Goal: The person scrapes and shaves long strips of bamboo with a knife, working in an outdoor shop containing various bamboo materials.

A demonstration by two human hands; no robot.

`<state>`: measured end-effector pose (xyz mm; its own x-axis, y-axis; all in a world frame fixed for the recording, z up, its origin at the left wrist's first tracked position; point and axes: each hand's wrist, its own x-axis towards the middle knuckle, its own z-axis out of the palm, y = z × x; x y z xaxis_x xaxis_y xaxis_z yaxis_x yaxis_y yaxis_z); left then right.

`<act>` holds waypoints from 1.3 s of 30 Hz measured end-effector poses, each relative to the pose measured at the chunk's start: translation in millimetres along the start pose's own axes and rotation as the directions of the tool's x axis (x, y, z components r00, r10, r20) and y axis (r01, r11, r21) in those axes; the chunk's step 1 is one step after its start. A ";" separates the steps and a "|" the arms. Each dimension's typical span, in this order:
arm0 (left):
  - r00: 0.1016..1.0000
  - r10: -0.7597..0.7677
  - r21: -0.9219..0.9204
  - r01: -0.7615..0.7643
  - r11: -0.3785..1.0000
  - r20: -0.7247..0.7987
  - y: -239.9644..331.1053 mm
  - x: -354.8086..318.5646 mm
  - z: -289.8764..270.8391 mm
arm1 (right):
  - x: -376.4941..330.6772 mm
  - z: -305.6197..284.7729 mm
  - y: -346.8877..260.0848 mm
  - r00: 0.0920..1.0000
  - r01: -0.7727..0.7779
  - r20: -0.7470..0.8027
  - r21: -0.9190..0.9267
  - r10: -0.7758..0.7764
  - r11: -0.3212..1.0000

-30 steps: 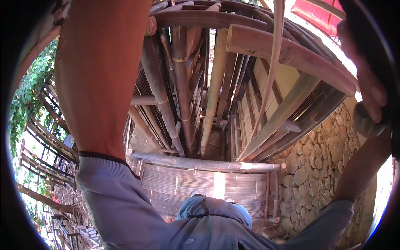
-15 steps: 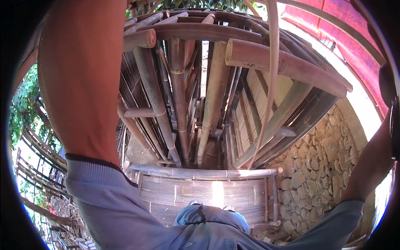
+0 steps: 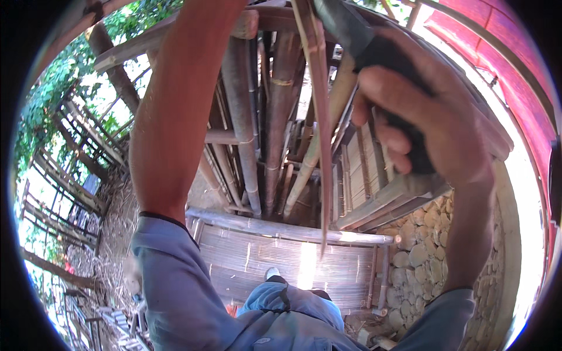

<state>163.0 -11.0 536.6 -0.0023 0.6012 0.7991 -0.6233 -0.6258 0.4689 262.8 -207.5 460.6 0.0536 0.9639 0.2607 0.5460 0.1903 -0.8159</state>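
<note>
My right hand [image 3: 433, 111] is closed around the black grip of a tool [image 3: 413, 143] in the upper right. From the grip, a grey, blade-like part runs to the top edge; motion blur hides its exact kind. Just left of this tool hangs a long split bamboo strip [image 3: 322, 128], its narrow lower end above the slatted bamboo platform [image 3: 263, 263]. My left forearm rises through the upper left, and the hand itself lies beyond the top edge. What holds the strip's top cannot be seen.
Ahead, bamboo poles [image 3: 281, 117] form a frame with crossing beams. A stone wall [image 3: 418, 251] stands at the right, below a red sheet [image 3: 497, 52]. Leaves and a bamboo fence [image 3: 76, 169] are on the left. My feet are on the platform.
My right hand has come into view from the right with the black-gripped tool. My left forearm has shifted right. The bamboo strip has moved left and now hangs straighter.
</note>
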 end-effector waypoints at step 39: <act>0.931 -0.331 0.310 0.364 0.879 -0.154 -33.8 -74.6 -233.0 | 74.1 135.9 110.5 0.782 -0.200 0.604 0.005 0.156 0.980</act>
<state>1.9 81.2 373.5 0.0841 0.8434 0.5307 -0.3064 -0.4849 0.8191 213.6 -89.8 319.6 -0.3777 0.8956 -0.2352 0.5198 -0.0051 -0.8543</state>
